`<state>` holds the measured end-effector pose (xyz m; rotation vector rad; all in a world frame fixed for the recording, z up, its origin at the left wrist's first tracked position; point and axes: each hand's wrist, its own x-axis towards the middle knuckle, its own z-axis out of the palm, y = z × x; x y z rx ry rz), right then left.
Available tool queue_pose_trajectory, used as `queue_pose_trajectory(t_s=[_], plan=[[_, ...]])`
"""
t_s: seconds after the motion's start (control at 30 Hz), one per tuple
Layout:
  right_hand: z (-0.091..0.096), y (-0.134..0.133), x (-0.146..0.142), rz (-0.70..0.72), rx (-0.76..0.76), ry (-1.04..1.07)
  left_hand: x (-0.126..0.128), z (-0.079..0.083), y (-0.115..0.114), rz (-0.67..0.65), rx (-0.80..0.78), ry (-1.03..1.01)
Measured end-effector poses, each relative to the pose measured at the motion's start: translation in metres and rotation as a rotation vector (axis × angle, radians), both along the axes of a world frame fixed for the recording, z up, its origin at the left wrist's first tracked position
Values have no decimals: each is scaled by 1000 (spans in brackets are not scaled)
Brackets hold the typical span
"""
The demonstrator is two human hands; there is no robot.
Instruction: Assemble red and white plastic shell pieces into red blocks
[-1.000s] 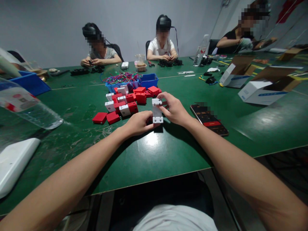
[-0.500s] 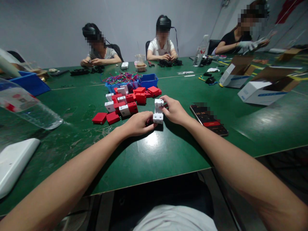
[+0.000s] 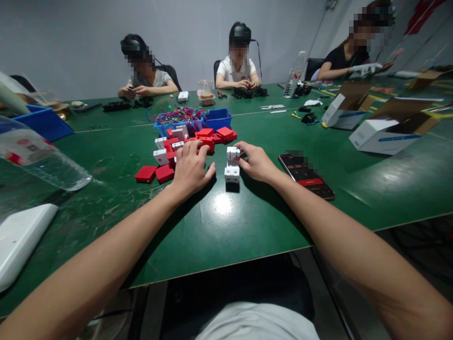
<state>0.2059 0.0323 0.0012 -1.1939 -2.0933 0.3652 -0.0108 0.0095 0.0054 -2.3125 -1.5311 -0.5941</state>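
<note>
My right hand (image 3: 256, 161) grips a stack of small white box-shaped blocks (image 3: 231, 174) from its right side, thumb at the near face and a finger behind the upper block. The near block has small dark holes in its face. My left hand (image 3: 191, 169) is palm down over the right part of a pile of red and white blocks, fingers apart and thumb stretched away. It covers some of the blocks beneath. At the pile's near left lies a red block (image 3: 145, 174), and a white block (image 3: 161, 157) sits farther in.
Behind the pile stand blue bins (image 3: 218, 118), one with tangled coloured wires (image 3: 179, 114). A phone (image 3: 306, 175) lies right of my right hand. A large bottle (image 3: 46, 156) lies left; open cartons (image 3: 385, 137) stand right. Several people sit opposite.
My left hand has let go of the white blocks and moved left over the red and white pile, its fingers spreading. My right hand has stayed on the white blocks.
</note>
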Motion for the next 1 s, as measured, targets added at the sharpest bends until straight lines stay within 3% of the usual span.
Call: queue_pose_trajectory(t_s=[0.57, 0.83, 1.0], plan=[[-1, -1, -1, 41, 10, -17, 1, -7, -1, -52, -91, 129], [0, -2, -1, 44, 1, -13, 8, -6, -11, 81, -54, 167], [2, -3, -1, 48, -9, -16, 5, -8, -9, 48, -71, 125]])
